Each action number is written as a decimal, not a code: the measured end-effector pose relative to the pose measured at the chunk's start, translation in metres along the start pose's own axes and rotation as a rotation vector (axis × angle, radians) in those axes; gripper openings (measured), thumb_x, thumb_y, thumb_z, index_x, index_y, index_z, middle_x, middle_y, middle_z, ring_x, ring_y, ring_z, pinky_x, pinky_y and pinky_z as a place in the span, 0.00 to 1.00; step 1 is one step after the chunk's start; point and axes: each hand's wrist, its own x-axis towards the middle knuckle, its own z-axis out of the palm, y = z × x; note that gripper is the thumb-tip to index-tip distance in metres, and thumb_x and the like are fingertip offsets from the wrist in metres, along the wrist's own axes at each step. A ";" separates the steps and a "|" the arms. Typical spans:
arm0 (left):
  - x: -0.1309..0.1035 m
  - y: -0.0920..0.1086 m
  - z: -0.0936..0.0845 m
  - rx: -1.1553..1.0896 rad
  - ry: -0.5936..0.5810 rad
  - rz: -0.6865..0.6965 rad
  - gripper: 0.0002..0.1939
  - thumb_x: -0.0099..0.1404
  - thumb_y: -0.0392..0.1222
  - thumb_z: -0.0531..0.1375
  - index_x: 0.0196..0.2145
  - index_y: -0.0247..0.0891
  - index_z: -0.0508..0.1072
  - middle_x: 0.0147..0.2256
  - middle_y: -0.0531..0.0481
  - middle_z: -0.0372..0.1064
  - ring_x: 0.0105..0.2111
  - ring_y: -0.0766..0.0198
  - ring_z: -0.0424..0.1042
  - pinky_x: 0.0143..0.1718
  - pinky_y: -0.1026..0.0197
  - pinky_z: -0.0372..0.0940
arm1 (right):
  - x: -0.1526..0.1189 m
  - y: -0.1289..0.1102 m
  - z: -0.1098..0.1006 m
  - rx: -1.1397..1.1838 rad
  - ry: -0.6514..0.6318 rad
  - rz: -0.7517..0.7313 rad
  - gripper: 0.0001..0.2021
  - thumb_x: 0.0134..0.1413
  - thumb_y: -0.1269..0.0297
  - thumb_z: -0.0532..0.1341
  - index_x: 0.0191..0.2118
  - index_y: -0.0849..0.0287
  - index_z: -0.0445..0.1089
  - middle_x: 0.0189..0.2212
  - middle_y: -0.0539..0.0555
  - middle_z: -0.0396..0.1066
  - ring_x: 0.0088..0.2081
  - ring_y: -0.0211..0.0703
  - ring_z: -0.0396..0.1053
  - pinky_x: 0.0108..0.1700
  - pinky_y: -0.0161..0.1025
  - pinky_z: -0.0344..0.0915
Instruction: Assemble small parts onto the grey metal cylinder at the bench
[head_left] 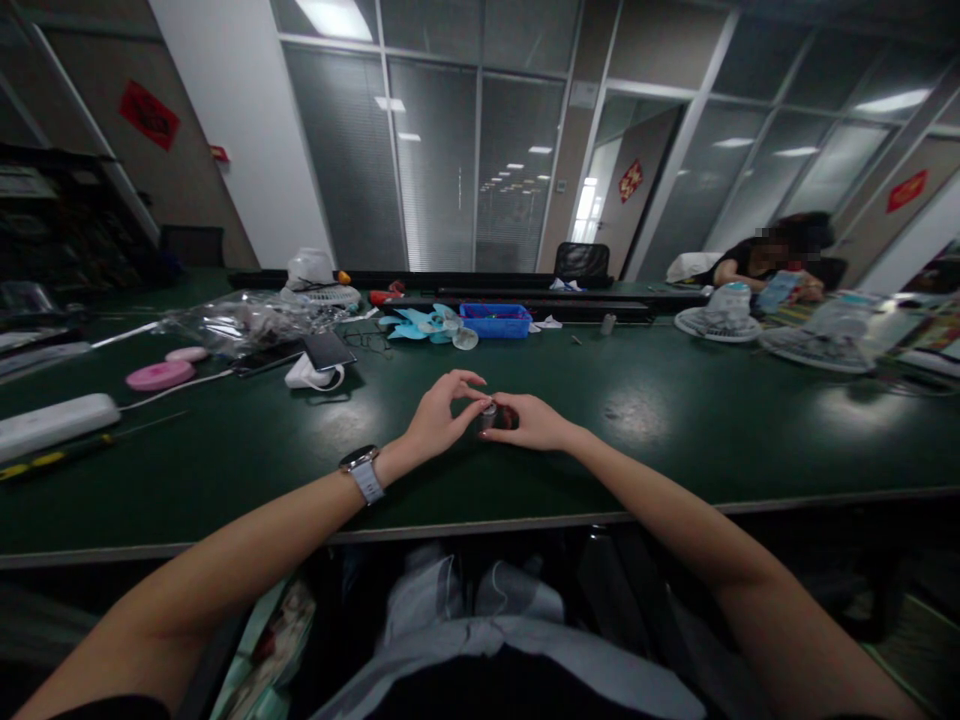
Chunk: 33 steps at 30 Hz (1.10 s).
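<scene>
The fingers of the right hand (538, 424) curl around a small dark cylinder (489, 416), thumb on the near side and forefinger over the far side. The left hand (441, 412) meets it from the other side: its thumb reaches the cylinder's top, while its forefinger stands spread from the thumb. The cylinder is small and partly covered, so whether the left thumb presses or only touches is hard to tell. It is at the middle of the green counter (465, 485), between the two hands. A watch (361, 472) circles the left wrist.

Beyond the hands are a blue box (495, 324) and, just beside it, light blue fan blades (420, 325). Farther left lie a white plug (309, 375), a clear plastic bag (240, 325), a pink case (160, 376) and a white power strip (60, 425), with a screwdriver (60, 460) near the strip. Off to the right, a white fan (727, 315) rests on the counter, and past it a co-worker (750, 262) leans at the far side.
</scene>
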 end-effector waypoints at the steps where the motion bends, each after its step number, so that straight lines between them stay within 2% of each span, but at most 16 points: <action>1: 0.000 0.000 0.000 0.001 -0.007 -0.001 0.13 0.64 0.42 0.59 0.46 0.39 0.64 0.41 0.45 0.74 0.46 0.58 0.72 0.49 0.52 0.63 | 0.000 0.000 0.000 0.008 0.006 0.002 0.20 0.51 0.47 0.62 0.40 0.59 0.68 0.28 0.50 0.68 0.28 0.37 0.65 0.32 0.34 0.59; 5: -0.002 -0.004 -0.002 0.019 -0.040 -0.023 0.25 0.59 0.47 0.64 0.50 0.39 0.61 0.46 0.43 0.71 0.47 0.56 0.71 0.44 0.54 0.64 | 0.002 0.000 -0.003 0.151 0.083 -0.008 0.20 0.50 0.54 0.64 0.47 0.58 0.68 0.36 0.53 0.73 0.33 0.39 0.68 0.37 0.37 0.64; 9: -0.003 -0.010 -0.003 0.020 -0.069 -0.078 0.37 0.48 0.49 0.70 0.51 0.40 0.59 0.48 0.42 0.68 0.46 0.55 0.70 0.42 0.54 0.65 | 0.003 0.000 -0.008 0.480 0.158 0.009 0.21 0.49 0.64 0.65 0.49 0.60 0.64 0.42 0.57 0.74 0.42 0.42 0.72 0.47 0.43 0.66; 13: -0.006 -0.009 -0.004 -0.068 -0.208 -0.132 0.36 0.54 0.48 0.67 0.54 0.41 0.55 0.43 0.45 0.73 0.44 0.56 0.74 0.45 0.52 0.66 | 0.003 -0.001 -0.010 0.697 0.122 0.009 0.21 0.49 0.68 0.64 0.50 0.59 0.62 0.46 0.58 0.74 0.47 0.44 0.73 0.53 0.48 0.65; 17: -0.007 -0.007 -0.003 -0.084 -0.259 -0.139 0.32 0.57 0.47 0.65 0.54 0.42 0.56 0.42 0.45 0.75 0.43 0.55 0.75 0.41 0.53 0.68 | 0.003 -0.003 -0.008 0.662 0.126 -0.037 0.18 0.48 0.68 0.65 0.47 0.60 0.67 0.45 0.57 0.75 0.48 0.45 0.73 0.55 0.50 0.65; 27: -0.007 -0.006 -0.003 -0.116 -0.264 -0.138 0.30 0.56 0.45 0.65 0.53 0.41 0.57 0.40 0.47 0.76 0.40 0.58 0.76 0.41 0.55 0.70 | 0.008 -0.009 -0.005 0.560 0.250 0.016 0.15 0.46 0.60 0.67 0.39 0.61 0.69 0.36 0.56 0.77 0.39 0.44 0.75 0.45 0.45 0.70; 33: -0.007 -0.006 -0.002 -0.125 -0.264 -0.137 0.30 0.56 0.45 0.65 0.53 0.41 0.58 0.38 0.48 0.75 0.39 0.58 0.76 0.41 0.54 0.70 | 0.013 -0.014 -0.003 0.511 0.322 0.031 0.11 0.47 0.61 0.66 0.30 0.61 0.65 0.30 0.53 0.74 0.35 0.41 0.74 0.42 0.43 0.70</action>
